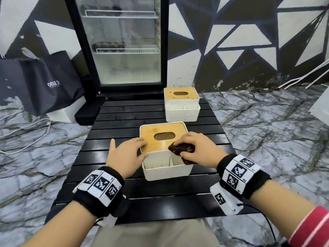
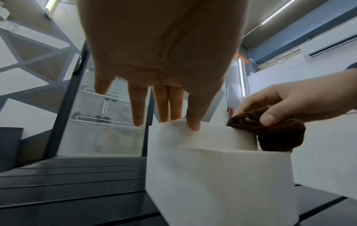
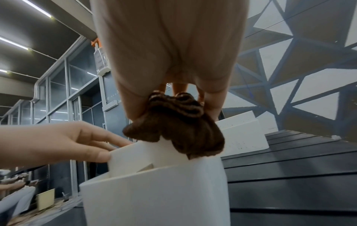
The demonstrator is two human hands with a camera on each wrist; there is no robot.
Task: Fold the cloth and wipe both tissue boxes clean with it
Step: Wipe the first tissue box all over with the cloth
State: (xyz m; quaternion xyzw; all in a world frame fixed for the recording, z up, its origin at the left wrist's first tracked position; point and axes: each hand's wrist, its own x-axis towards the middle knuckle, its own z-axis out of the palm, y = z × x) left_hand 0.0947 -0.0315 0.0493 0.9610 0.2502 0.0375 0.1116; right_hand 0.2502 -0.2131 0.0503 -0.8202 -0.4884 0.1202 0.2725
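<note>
The brown cloth (image 1: 181,150), bunched into a wad, lies on the near right corner of the near tissue box (image 1: 164,150), partly on its wooden lid and partly drooping over the open compartment at the box's front. The right hand (image 1: 197,148) grips the cloth, fingers curled over the top and thumb pinching it from the near side. The left hand (image 1: 124,154) rests flat on the box's left side, fingers straight and spread, fingertips on the lid's left edge and the thumb against the white rim; it holds nothing. This box stands in the middle of the black slatted table (image 1: 114,125). The far tissue box (image 1: 181,106), of the same white body and wooden lid, stands at the table's far right edge, well apart from the hands, with dark specks on its lid and sides. Behind the table a glass-door fridge (image 1: 122,43) stands on the marble-patterned floor, with a dark bag (image 1: 41,82) to its left.
</note>
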